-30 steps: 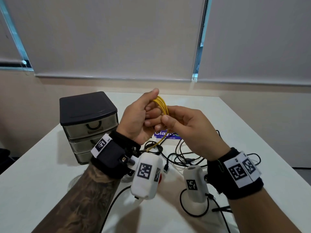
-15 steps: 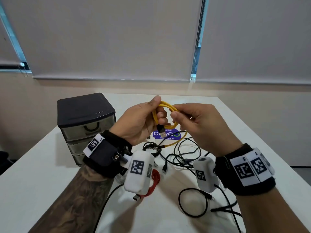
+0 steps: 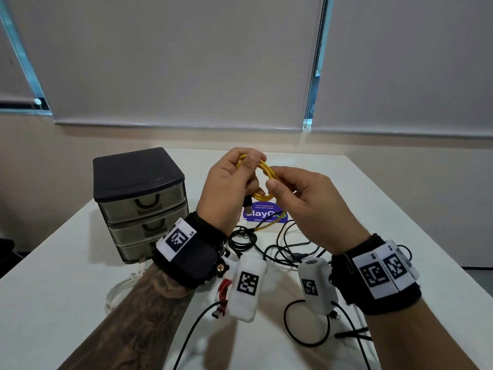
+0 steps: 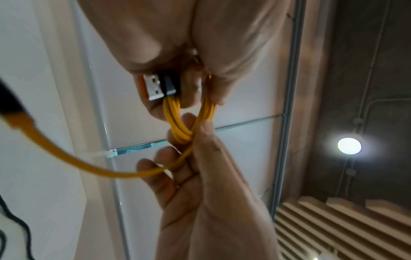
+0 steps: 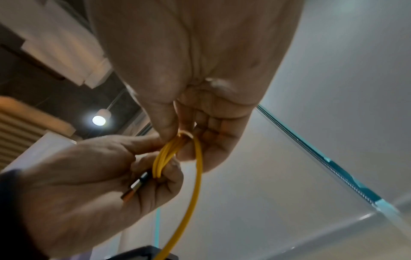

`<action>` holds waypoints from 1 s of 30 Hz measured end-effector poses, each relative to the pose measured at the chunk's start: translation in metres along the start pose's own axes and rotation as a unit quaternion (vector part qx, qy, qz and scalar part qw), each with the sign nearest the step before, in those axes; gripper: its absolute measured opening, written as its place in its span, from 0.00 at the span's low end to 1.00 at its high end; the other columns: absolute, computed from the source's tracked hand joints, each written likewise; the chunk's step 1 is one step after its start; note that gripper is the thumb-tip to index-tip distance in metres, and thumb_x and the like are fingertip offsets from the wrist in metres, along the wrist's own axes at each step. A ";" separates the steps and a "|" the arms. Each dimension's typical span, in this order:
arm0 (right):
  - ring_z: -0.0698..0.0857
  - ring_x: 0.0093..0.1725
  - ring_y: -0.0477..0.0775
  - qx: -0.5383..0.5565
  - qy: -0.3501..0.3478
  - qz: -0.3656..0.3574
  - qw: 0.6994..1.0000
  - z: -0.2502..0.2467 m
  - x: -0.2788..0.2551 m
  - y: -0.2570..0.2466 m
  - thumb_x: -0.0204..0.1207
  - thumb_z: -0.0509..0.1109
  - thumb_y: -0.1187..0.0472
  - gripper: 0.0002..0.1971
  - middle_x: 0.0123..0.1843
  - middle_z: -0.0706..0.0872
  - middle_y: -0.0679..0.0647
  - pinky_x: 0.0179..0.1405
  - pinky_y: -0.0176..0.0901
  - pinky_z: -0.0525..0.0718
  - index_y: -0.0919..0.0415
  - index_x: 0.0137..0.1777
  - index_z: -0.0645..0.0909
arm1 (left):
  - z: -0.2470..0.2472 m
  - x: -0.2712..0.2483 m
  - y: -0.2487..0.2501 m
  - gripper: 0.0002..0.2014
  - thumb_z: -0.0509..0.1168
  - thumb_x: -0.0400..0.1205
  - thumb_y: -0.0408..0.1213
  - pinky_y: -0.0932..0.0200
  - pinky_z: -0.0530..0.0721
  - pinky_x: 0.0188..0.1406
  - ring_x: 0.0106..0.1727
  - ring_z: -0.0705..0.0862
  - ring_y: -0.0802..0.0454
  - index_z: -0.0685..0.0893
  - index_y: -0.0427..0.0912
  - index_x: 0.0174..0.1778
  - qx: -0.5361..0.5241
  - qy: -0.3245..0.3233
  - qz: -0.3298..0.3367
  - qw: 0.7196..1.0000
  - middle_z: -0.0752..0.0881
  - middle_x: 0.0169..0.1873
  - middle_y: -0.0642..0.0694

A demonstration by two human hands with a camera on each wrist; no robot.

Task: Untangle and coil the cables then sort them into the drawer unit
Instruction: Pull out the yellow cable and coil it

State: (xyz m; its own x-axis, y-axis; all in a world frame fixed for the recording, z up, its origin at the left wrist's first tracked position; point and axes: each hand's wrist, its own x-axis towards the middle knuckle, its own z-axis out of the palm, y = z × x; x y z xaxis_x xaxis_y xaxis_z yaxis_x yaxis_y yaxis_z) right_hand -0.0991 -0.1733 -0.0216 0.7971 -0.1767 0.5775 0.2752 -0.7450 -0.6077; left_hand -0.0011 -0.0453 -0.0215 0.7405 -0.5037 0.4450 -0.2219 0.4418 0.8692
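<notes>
Above the table's middle I hold a yellow cable (image 3: 269, 172) wound into a small coil. My left hand (image 3: 252, 159) pinches the coil's top, and the cable's USB plug (image 4: 155, 87) juts out below its fingers. My right hand (image 3: 274, 182) pinches the coil's right side between thumb and fingers. The yellow cable (image 4: 177, 126) shows several turns in the left wrist view, with one loose tail (image 4: 66, 158) hanging away. That tail (image 5: 195, 184) drops past the palm in the right wrist view. The dark three-drawer unit (image 3: 138, 198) stands to the left with all drawers closed.
A tangle of black cables (image 3: 282, 247) lies on the white table (image 3: 66, 303) under my hands, with a black loop (image 3: 306, 324) nearer me. A red cable (image 3: 222, 292) lies by my left wrist, a clear coil (image 3: 114, 292) further left. A blue sticker (image 3: 265, 216) sits mid-table.
My right hand swung out and came back onto the coil's right side, laying another yellow turn on it. The USB plug now hangs below my left fingers.
</notes>
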 end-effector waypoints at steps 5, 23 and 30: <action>0.88 0.41 0.44 0.004 -0.072 0.064 0.995 -0.004 -0.001 0.011 0.81 0.74 0.59 0.02 0.41 0.90 0.45 0.41 0.35 0.82 0.49 0.49 0.86 | -0.013 0.009 0.005 0.09 0.58 0.89 0.37 0.55 0.75 0.34 0.22 0.61 0.57 0.81 0.39 0.48 -0.098 0.043 -0.015 0.994 0.64 0.22 0.53; 0.91 0.39 0.57 0.293 0.174 0.083 0.937 -0.015 0.007 0.012 0.86 0.66 0.70 0.05 0.44 0.92 0.61 0.39 0.47 0.90 0.65 0.57 0.82 | 0.005 -0.002 0.005 0.10 0.58 0.88 0.38 0.60 0.67 0.28 0.19 0.58 0.60 0.83 0.38 0.48 -0.142 -0.069 -0.139 0.978 0.59 0.24 0.52; 0.90 0.55 0.50 0.232 -0.014 0.111 0.966 0.010 0.000 0.006 0.74 0.80 0.51 0.35 0.57 0.85 0.52 0.50 0.47 0.91 0.44 0.79 0.68 | 0.010 -0.001 -0.006 0.09 0.61 0.88 0.40 0.61 0.75 0.28 0.26 0.71 0.56 0.85 0.41 0.48 -0.099 0.086 -0.053 0.990 0.72 0.26 0.50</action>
State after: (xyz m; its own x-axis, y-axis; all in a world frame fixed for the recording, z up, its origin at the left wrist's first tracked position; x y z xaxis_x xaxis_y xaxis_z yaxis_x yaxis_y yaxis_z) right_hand -0.0920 -0.1714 -0.0301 0.8765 -0.2772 0.3935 0.3014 -0.3213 -0.8977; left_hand -0.0071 -0.0545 -0.0251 0.8535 -0.4294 0.2952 -0.0201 0.5390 0.8421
